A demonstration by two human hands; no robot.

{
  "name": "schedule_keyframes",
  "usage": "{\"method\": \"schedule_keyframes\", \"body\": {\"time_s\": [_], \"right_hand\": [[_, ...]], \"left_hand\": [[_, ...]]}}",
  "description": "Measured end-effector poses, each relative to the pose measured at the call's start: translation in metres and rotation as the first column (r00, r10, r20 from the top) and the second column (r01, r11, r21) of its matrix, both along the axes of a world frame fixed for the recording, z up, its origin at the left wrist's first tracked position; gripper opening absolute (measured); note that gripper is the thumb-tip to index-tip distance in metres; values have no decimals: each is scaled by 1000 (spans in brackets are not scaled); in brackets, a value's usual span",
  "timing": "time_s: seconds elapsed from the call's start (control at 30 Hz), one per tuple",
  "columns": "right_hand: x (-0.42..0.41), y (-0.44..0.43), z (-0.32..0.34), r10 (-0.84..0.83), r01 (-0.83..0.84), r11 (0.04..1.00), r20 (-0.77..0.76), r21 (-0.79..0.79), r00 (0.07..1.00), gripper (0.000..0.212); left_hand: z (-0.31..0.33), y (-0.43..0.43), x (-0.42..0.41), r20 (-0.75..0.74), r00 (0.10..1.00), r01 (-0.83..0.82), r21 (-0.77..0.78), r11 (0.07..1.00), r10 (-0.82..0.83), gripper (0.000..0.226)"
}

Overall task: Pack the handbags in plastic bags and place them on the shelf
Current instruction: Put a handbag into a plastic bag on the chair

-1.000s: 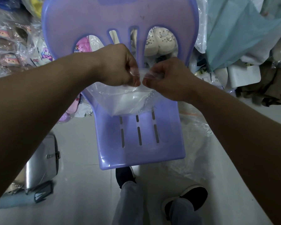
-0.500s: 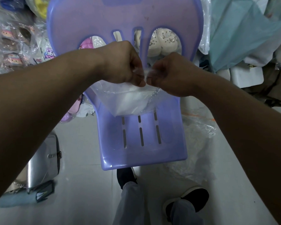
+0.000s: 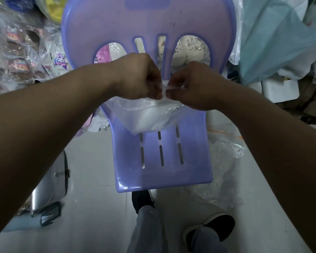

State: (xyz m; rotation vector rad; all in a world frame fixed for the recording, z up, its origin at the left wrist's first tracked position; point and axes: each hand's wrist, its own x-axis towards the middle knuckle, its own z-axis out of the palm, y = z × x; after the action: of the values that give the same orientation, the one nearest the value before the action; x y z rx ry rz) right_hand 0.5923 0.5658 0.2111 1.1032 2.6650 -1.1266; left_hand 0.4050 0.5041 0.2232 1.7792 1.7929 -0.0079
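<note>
Printed packets (image 3: 18, 57) heaped at far left: cartoon figures on the wrappers, lettering too blurred to read.

Purple plastic chair (image 3: 162, 161) faces the person, slotted seat, cut-outs in the backrest. A clear plastic bag (image 3: 124, 110) sits on the rear of the seat, against the backrest. Inside it is a white item (image 3: 150, 119), probably a handbag; the film hides its shape.

Left hand (image 3: 140, 77) and right hand (image 3: 192, 86) are close together above the bag. Both have fingers curled in and pinch the gathered mouth of the film between thumb and fingertips.

A silver handbag (image 3: 49, 181) with a buckled strap lies on the floor left of the chair, unbagged. Loose clear plastic sheets (image 3: 221, 161) lie crumpled on the floor at the right of the chair.

Through the backrest cut-outs: cream clogs (image 3: 188, 50) in a clear wrapper, and a pink item (image 3: 102, 54), also wrapped. A teal sheet (image 3: 272, 42) is draped at upper right.
</note>
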Motion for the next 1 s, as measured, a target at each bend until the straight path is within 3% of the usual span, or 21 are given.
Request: {"method": "schedule_keyframes", "body": {"time_s": [0.2, 0.4, 0.57, 0.77, 0.87, 1.0], "right_hand": [[-5, 3, -2, -44, 43, 999, -35, -32, 998, 15], [-15, 3, 4, 49, -48, 998, -35, 32, 998, 9], [-15, 4, 2, 33, -32, 999, -11, 33, 999, 12], [-19, 4, 7, 92, -94, 993, 27, 70, 995, 11], [-22, 1, 6, 98, -98, 995, -73, 4, 993, 6], [-21, 2, 1, 90, -95, 994, -97, -49, 991, 4]], "left_hand": [[11, 6, -13, -57, 998, 26, -61, 998, -30, 14], [16, 10, -7, -64, 997, 35, -22, 999, -36, 18], [19, 1, -21, -83, 996, 9, -42, 999, -13, 20], [20, -7, -26, 55, 997, -58, -81, 995, 62, 16], [19, -6, -22, 99, 990, -87, -94, 992, 97, 16], [21, -8, -22, 110, 989, -93, -95, 991, 103, 20]]}}
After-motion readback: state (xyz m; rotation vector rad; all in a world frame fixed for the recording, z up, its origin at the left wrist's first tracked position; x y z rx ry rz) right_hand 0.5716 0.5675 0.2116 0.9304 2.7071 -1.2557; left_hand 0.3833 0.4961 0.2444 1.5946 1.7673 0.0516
